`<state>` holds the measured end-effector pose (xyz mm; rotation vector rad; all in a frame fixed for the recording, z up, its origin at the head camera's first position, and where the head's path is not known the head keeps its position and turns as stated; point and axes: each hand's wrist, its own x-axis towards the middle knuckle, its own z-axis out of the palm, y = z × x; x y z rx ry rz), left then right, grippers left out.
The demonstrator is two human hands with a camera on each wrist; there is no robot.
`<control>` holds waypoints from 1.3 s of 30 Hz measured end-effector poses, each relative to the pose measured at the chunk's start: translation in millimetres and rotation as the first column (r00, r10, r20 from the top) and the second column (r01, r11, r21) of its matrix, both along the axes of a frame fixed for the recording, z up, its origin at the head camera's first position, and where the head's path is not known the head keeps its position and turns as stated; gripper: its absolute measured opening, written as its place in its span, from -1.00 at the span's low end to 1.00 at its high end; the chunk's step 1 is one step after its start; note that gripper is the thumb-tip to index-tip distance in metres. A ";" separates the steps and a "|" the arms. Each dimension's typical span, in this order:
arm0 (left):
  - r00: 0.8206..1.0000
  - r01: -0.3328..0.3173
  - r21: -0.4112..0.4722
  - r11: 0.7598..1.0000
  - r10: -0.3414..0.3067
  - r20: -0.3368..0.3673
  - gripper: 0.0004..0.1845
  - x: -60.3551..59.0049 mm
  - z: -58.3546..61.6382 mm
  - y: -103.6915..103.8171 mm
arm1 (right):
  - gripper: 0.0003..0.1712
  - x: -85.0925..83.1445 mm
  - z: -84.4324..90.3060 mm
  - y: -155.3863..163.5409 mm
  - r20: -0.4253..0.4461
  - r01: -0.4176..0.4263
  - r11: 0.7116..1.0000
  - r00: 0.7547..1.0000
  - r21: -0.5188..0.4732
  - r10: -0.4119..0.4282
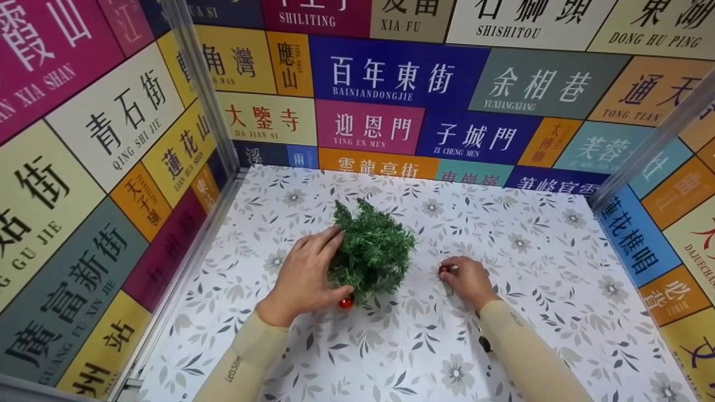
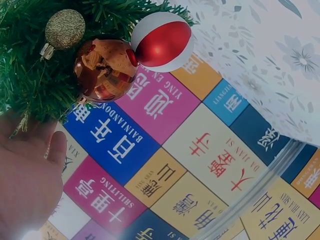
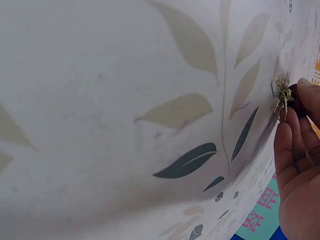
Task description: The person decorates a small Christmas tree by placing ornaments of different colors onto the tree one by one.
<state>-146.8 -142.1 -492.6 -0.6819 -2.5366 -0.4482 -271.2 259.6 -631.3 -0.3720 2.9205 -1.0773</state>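
Note:
A small green artificial Christmas tree [image 1: 379, 248] is on the patterned table, its top leaning away from the head camera. Around its left side my left hand [image 1: 304, 274] grips, fingers against the branches and thumb by a shiny red bauble [image 1: 346, 303]. In the left wrist view a glittery gold bauble [image 2: 65, 29], a shiny coppery-red bauble [image 2: 106, 72] and a red-and-white ball [image 2: 165, 44] hang among the needles. To the right of the tree, my right hand [image 1: 470, 280] pinches a small dark red bauble [image 3: 299, 102] with a gold string [image 3: 284, 95], close to the tabletop.
A white tabletop [image 1: 313, 357] with grey flowers and leaves lies under both hands. Panels with colourful Chinese place names [image 1: 396, 72] wall in the back and sides. Metal corner posts [image 1: 206, 89] stand at the table's back corners.

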 end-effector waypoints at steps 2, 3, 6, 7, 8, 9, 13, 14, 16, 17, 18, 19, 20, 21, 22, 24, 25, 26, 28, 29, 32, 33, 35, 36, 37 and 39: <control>1.000 -0.002 -0.001 1.000 0.002 0.001 0.12 0.0 -0.2 -0.1 | -0.70 0.0 0.3 0.1 0.024 0.003 1.000 1.000 -0.013 -0.003; 1.000 -0.004 -0.002 1.000 0.004 0.000 0.12 -0.1 -0.3 -0.2 | -0.71 -0.1 0.2 0.4 0.033 0.006 1.000 0.999 -0.018 -0.005; 1.000 -0.005 -0.004 1.000 0.005 0.000 0.12 -0.2 -0.3 -0.5 | -0.70 0.0 1.1 1.2 0.047 0.003 1.000 0.999 -0.031 -0.002; 1.000 -0.006 -0.004 1.000 0.006 0.002 0.12 -0.2 -0.1 -0.6 | -0.70 0.1 1.5 1.6 0.051 0.001 0.999 0.999 -0.034 0.001; 1.000 -0.008 -0.005 1.000 0.008 0.004 0.12 0.0 0.3 -0.5 | -0.70 0.2 2.0 1.9 0.054 -0.001 0.999 0.999 -0.037 0.003; 1.000 -0.008 -0.006 1.000 0.008 0.006 0.12 0.0 0.7 -0.5 | -0.70 0.3 2.4 2.1 0.056 -0.003 0.999 0.998 -0.038 0.005; 1.000 -0.010 -0.008 1.000 0.010 0.012 0.12 0.0 2.1 -0.2 | -0.70 0.6 4.0 1.9 0.063 0.006 1.000 0.998 -0.030 -0.004; 1.000 -0.012 -0.011 1.000 0.012 0.014 0.12 0.0 2.4 -0.1 | -0.70 0.7 4.0 1.8 0.060 0.007 1.000 0.998 -0.022 -0.006; 1.000 -0.014 -0.015 1.000 0.014 0.020 0.11 0.4 3.0 0.0 | -0.69 0.7 3.7 1.3 0.055 0.014 1.000 0.998 -0.006 -0.014; 1.000 -0.014 -0.015 1.000 0.014 0.023 0.11 0.6 3.0 0.1 | -0.69 0.5 3.4 1.2 0.047 0.014 1.000 0.999 0.004 -0.014; 1.000 -0.016 -0.018 1.000 0.016 0.025 0.11 0.8 3.2 0.2 | -0.68 0.4 3.0 1.0 0.042 0.014 1.000 0.999 0.015 -0.015; 1.000 -0.016 -0.019 1.000 0.017 0.027 0.12 0.9 3.3 0.2 | -0.68 0.3 2.6 0.7 0.042 0.014 1.000 0.999 0.016 -0.014; 0.999 -0.019 -0.022 1.000 0.019 0.028 0.12 0.9 3.2 0.3 | -0.68 0.2 2.2 0.5 0.043 0.013 1.000 0.999 0.016 -0.014; 0.999 -0.019 -0.023 1.000 0.019 0.029 0.12 0.8 3.1 0.4 | -0.68 0.2 1.7 0.5 0.041 0.013 1.000 0.999 0.014 -0.013; 0.999 -0.020 -0.024 1.000 0.020 0.028 0.12 0.7 2.9 0.4 | -0.68 0.2 1.2 0.6 0.038 0.008 1.000 0.999 0.016 -0.008; 0.999 -0.021 -0.025 0.999 0.022 0.027 0.12 0.7 2.8 0.5 | -0.68 0.6 0.4 1.0 0.033 0.004 1.000 0.999 0.014 -0.005; 0.999 -0.020 -0.024 1.000 0.021 0.026 0.12 0.7 2.7 0.7 | -0.68 1.0 -0.2 1.3 0.027 0.003 1.000 1.000 0.015 -0.003; 1.000 -0.019 -0.025 1.000 0.020 0.024 0.12 0.6 2.4 0.6 | -0.68 1.4 -0.7 1.7 0.023 0.004 1.000 1.000 0.014 -0.005; 1.000 -0.016 -0.025 1.000 0.017 0.020 0.13 0.6 2.4 0.8 | -0.67 2.3 -1.9 2.4 0.009 0.006 1.000 1.000 0.018 -0.006; 1.000 -0.013 -0.023 1.000 0.013 0.017 0.13 0.5 2.4 0.8 | -0.67 2.7 -2.6 2.7 0.003 0.007 1.000 1.000 0.018 -0.007; 1.000 -0.008 -0.021 1.000 0.008 0.010 0.13 0.4 2.5 0.8 | -0.66 3.8 -3.5 2.9 -0.009 0.010 1.000 1.000 0.018 -0.010; 1.000 -0.007 -0.020 1.000 0.008 0.011 0.13 0.6 2.8 0.8 | -0.66 4.6 -3.4 3.0 -0.013 0.006 1.000 1.000 0.017 -0.006; 1.000 -0.008 -0.018 1.000 0.008 0.009 0.13 0.7 3.3 0.8 | -0.67 6.4 -1.7 2.2 -0.009 0.003 1.000 1.000 0.008 -0.003; 1.000 -0.011 -0.019 1.000 0.011 0.008 0.13 0.8 3.6 0.8 | -0.67 7.5 -0.5 1.5 -0.007 0.003 1.000 1.000 0.000 -0.003; 1.000 -0.011 -0.018 1.000 0.011 0.007 0.13 0.8 3.6 1.0 | -0.66 9.3 1.2 0.8 -0.005 -0.003 1.000 1.000 -0.007 0.003; 1.000 -0.011 -0.018 1.000 0.011 0.004 0.13 0.6 3.5 1.2 | -0.66 13.9 5.2 -0.9 -0.005 -0.015 1.000 1.000 -0.025 0.015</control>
